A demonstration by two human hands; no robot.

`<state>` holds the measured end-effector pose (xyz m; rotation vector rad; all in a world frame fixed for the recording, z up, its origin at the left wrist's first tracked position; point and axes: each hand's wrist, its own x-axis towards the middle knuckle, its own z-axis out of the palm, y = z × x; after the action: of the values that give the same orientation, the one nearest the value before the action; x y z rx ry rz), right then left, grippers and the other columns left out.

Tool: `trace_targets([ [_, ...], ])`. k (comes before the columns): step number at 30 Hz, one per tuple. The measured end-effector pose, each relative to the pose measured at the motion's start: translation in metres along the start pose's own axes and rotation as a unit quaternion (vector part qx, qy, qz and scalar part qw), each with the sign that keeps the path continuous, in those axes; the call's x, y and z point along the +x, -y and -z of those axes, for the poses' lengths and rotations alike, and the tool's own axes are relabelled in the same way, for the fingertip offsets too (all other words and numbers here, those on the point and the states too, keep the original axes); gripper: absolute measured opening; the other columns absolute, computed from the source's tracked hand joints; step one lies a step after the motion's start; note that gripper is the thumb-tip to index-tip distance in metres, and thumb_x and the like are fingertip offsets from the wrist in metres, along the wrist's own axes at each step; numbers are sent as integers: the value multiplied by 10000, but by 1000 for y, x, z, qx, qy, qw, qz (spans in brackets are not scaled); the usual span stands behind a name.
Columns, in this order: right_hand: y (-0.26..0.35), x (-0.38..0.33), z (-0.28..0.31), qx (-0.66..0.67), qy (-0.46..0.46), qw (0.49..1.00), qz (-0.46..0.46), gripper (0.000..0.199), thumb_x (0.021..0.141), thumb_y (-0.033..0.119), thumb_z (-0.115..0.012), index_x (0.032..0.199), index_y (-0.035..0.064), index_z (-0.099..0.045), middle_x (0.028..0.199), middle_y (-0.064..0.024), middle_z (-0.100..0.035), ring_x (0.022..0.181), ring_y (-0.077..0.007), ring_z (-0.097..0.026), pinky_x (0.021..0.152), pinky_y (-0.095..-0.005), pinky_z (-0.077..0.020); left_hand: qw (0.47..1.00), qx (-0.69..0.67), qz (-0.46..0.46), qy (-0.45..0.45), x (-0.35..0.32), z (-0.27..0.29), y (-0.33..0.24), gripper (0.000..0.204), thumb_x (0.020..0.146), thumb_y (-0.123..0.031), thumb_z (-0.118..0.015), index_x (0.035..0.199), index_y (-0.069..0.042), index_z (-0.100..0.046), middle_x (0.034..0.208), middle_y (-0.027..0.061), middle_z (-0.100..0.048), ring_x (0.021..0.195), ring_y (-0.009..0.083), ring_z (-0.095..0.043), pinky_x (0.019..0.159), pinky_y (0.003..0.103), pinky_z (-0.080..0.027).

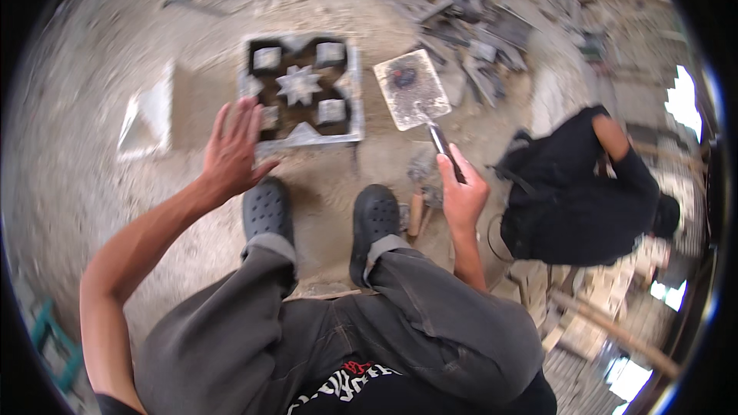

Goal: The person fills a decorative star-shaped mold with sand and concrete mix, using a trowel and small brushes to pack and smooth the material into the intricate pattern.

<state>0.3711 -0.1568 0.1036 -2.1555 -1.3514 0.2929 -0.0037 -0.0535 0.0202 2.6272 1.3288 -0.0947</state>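
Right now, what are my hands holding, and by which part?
Your right hand holds a trowel by its dark handle; your open left hand holds nothing.

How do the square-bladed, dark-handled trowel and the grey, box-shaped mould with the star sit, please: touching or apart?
Apart. The head view shows a strip of dusty floor between the trowel and the right wall of the mould.

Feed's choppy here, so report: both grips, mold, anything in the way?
Right grip closed on trowel. Mold on ground, star block inside. Left grip open, hiding part of mold's left edge. Scrap pile beyond trowel.
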Motion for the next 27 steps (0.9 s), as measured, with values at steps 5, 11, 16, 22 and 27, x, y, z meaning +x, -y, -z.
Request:
trace_targets([
  [5, -78, 21, 32, 16, -70, 982, -177, 378, 895, 280, -751, 1158, 8, -731, 854, -183, -736, 732, -210, -693, 705, -346, -520, 998, -46, -25, 18, 11, 1, -21, 1026, 855, -513, -690, 1539, 89, -220, 1610, 270, -233, 1524, 400, -175, 1252, 508, -103],
  [11, -215, 86, 64, -57, -144, 957, -245, 365, 892, 353, -700, 1144, 95, -750, 934, -209, -735, 876, -333, -729, 790, -403, -529, 999, -36, -21, 31, 14, 0, -30, 1066, 850, -472, -724, 1549, 97, -156, 1615, 306, -188, 1531, 412, -148, 1246, 519, -98],
  [16, -332, 173, 65, -116, -172, 934, -291, 390, 855, 432, -722, 1117, 149, -778, 805, -111, -755, 786, -254, -737, 795, -369, -545, 998, -20, -20, 53, 10, -4, -33, 1114, 836, -451, -740, 1547, 119, -100, 1624, 336, -101, 1537, 440, -77, 1243, 528, -88],
  [22, -403, 228, 49, -30, -114, 927, -356, 377, 835, 414, -769, 1089, 136, -791, 785, -65, -755, 698, -180, -710, 729, -325, -537, 994, -8, 16, 111, 21, 4, -42, 1131, 806, -411, -764, 1539, 135, -98, 1615, 351, -97, 1537, 435, -76, 1252, 526, -62],
  [27, -427, 258, 30, 76, -122, 929, -340, 379, 845, 336, -798, 1090, 46, -779, 759, -51, -719, 596, -112, -613, 537, -272, -450, 995, -11, 5, 104, 30, 5, -47, 1143, 804, -374, -779, 1547, 118, -63, 1612, 361, -80, 1531, 465, -60, 1244, 543, -68],
])
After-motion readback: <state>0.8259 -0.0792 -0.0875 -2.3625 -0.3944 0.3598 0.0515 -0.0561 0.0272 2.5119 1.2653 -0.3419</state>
